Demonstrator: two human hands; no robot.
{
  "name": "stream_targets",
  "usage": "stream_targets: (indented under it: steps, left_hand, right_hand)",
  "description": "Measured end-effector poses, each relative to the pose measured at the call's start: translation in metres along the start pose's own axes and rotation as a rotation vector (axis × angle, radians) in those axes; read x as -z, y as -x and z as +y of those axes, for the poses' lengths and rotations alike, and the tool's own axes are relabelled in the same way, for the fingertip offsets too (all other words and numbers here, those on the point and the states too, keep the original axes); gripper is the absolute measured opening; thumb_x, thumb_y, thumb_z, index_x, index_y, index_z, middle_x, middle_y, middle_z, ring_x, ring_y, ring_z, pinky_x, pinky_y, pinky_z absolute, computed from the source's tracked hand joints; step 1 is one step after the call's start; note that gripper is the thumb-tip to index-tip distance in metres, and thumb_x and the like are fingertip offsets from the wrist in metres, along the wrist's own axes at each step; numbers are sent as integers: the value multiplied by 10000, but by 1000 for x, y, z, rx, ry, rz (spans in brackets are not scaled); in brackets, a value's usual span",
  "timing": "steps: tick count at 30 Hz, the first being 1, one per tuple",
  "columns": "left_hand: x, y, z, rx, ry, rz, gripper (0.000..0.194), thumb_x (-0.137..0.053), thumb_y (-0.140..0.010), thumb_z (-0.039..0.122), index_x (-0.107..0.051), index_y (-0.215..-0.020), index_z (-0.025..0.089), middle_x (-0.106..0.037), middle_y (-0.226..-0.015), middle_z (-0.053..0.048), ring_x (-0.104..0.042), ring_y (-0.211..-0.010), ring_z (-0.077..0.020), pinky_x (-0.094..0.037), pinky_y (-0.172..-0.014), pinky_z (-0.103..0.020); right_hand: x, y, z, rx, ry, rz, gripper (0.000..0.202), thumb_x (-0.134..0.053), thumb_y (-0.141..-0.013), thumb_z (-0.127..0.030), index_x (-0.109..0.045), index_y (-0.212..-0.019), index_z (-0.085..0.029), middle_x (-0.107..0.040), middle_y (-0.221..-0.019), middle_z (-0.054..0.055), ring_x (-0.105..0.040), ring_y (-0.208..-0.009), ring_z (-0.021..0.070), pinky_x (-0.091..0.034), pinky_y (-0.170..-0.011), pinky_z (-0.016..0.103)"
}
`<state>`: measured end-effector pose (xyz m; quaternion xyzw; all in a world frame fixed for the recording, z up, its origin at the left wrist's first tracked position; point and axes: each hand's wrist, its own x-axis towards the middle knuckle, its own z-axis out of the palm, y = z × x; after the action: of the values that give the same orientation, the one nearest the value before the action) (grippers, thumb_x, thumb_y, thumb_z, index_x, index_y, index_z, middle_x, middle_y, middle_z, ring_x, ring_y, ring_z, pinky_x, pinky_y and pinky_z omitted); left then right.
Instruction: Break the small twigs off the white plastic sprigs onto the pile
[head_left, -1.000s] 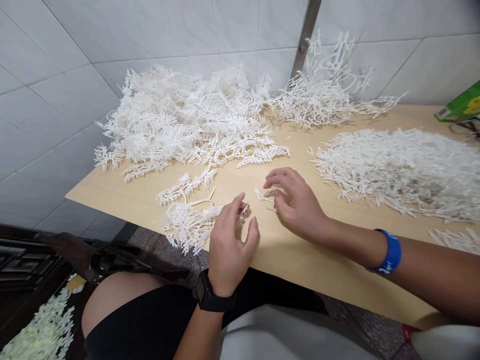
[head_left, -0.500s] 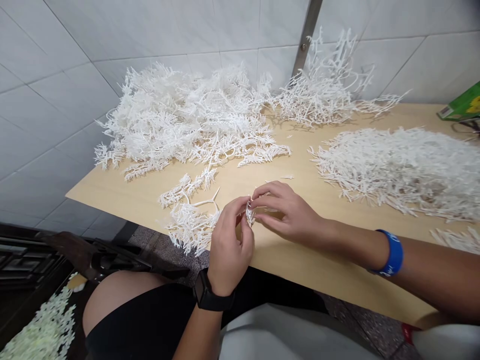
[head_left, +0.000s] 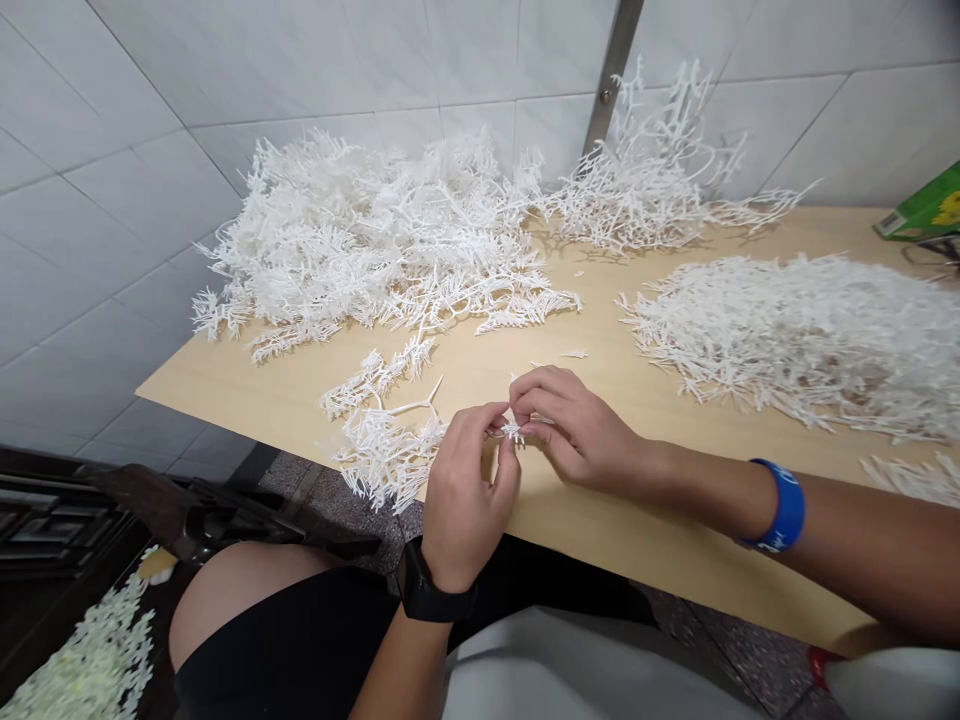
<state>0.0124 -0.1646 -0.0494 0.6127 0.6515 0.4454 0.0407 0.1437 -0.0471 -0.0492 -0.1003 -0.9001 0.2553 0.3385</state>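
A small white plastic sprig (head_left: 514,431) is pinched between my two hands, above the near part of the table. My left hand (head_left: 468,490), with a black watch at the wrist, grips it from the left with closed fingers. From the other side my right hand (head_left: 576,425) pinches it between thumb and fingertips, which partly hide it. Just left of my left hand lies a branched white plastic piece (head_left: 386,450) with many thin prongs, close to the table edge.
A big heap of white plastic branches (head_left: 360,240) fills the back left of the wooden table (head_left: 600,540). Bare branched stems (head_left: 637,195) lean on the tiled wall. Small loose sprigs (head_left: 810,330) form a pile at right, near a green box (head_left: 926,208).
My hands have shifted slightly right. The sprig has turned and its prongs show more clearly now, with the right fingers closed nearer on it. The heaps look the same.
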Motion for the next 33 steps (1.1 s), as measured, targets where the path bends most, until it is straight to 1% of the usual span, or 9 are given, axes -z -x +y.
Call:
stream_targets:
  steps: [5, 10, 13, 17, 21, 24, 28, 31, 33]
  left_hand:
    - [-1, 0, 1, 13, 9, -18, 189, -538, -882, 84, -578, -1044, 172, -646, -944, -33, -598, -867, -129, -478, -809, -240]
    - [0, -1, 1, 15, 15, 15, 118, -549, -876, 103, -602, -957, 171, -642, -862, -17, -587, -786, -118, -464, -743, -224]
    - [0, -1, 1, 34, 7, 4, 126, -547, -869, 103, -627, -929, 180, -643, -823, -8, -580, -740, -115, -456, -706, -223]
    - [0, 1, 1, 64, 7, -20, 162, -536, -878, 115, -663, -941, 195, -674, -810, 0, -594, -702, -109, -461, -687, -217]
    - [1, 2, -2, 87, 14, 12, 139, -542, -906, 176, -677, -932, 194, -702, -808, -11, -625, -708, -119, -478, -680, -217]
    - [3, 2, -3, 110, 25, 53, 130, -548, -912, 193, -672, -951, 188, -710, -835, -20, -630, -706, -120, -482, -654, -212]
    - [2, 0, -2, 116, -11, 83, 159, -558, -913, 207, -655, -1036, 178, -719, -908, -40, -630, -712, -120, -495, -675, -220]
    - [2, 0, 0, 121, -26, 87, 199, -567, -914, 213, -632, -1097, 171, -714, -916, -45, -638, -732, -122, -499, -694, -222]
    - [2, 0, 0, 122, -23, 73, 204, -570, -914, 217, -624, -1107, 177, -710, -910, -42, -643, -748, -125, -500, -702, -224]
  right_hand:
    - [0, -1, -1, 20, -5, 14, 93, -486, -917, -127, -511, -873, -205, -564, -958, 62, -528, -880, 193, -416, -816, 376]
    - [1, -1, -1, 17, -2, 11, 102, -475, -923, -127, -506, -871, -208, -557, -963, 65, -524, -881, 194, -416, -804, 373]
    - [0, -1, -1, 23, 0, 7, 97, -480, -921, -125, -506, -875, -207, -556, -963, 64, -522, -880, 193, -412, -806, 372]
    - [-1, -1, -1, 29, 12, 17, 89, -488, -917, -126, -505, -877, -204, -559, -959, 59, -522, -876, 190, -405, -812, 368]
    - [2, -2, -2, 29, 40, 46, 109, -456, -916, -118, -501, -871, -207, -569, -931, 54, -529, -864, 196, -396, -819, 375]
    - [4, -2, -2, -24, 44, 78, 124, -447, -910, -111, -510, -876, -212, -575, -931, 58, -544, -885, 208, -401, -814, 376]
    - [4, -2, 3, -158, 105, 125, 119, -472, -904, -116, -527, -886, -220, -597, -970, 64, -557, -926, 229, -406, -847, 400]
    - [3, -1, 6, -241, 165, 129, 186, -462, -876, -61, -550, -911, -221, -612, -995, 64, -562, -965, 241, -398, -883, 425]
    - [2, 0, 7, -246, 172, 135, 252, -438, -847, -17, -566, -924, -219, -617, -1003, 65, -566, -978, 241, -401, -893, 435]
